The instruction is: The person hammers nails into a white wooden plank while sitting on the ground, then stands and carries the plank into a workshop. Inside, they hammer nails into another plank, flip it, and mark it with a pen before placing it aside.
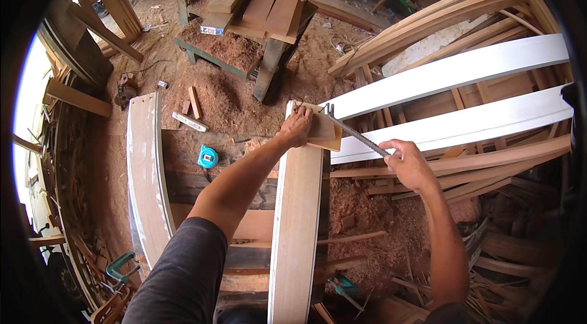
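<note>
Mid-frame, our left hand rests on the small board atop the long plank, its grip unclear; our right hand clasps the hooked bar; work seems underway, unfinished.

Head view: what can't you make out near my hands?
Head view:
Palm of left hand: hidden by its back.
Lower end of grey, ribbed metal bar: covered by right hand.
Near end of long, pale wooden plank: cut off by lower edge.
Contact at bar's hooked tip: too small to tell.

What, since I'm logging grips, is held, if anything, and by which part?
Right hand: a hooked metal rod, by its near end. Left hand: on a short board, grip unclear.
</note>
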Tool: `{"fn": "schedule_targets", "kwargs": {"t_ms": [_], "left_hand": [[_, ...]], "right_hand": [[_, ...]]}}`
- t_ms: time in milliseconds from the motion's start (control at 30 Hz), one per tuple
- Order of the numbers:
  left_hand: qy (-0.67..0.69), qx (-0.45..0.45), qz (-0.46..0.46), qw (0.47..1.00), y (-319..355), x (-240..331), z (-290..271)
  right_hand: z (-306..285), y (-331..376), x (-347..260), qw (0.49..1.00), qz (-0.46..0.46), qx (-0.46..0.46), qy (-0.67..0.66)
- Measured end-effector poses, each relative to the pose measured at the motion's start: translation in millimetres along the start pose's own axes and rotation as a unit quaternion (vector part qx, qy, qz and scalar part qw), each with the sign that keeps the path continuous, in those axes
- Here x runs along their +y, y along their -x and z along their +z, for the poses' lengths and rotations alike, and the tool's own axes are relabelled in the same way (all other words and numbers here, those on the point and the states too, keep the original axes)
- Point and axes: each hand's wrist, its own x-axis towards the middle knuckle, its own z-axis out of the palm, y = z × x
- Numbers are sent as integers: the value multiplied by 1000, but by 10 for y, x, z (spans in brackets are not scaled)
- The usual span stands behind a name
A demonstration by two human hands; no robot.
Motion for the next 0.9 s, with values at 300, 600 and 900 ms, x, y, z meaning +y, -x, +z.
{"fn": "schedule_targets", "kwargs": {"t_ms": [300, 600, 900], "left_hand": [[60, -16, 16, 998, 30, 3, -162], [80, -20, 4, 997, -55, -45, -72], [96, 41, 10, 995, -68, 29, -46]], "right_hand": [[-445, -616, -727, 991, 4, -61, 119], [-626, -1018, -1088, 983, 24, -88, 161], [-474, -1011, -1250, 989, 64, -104, 81]]}}
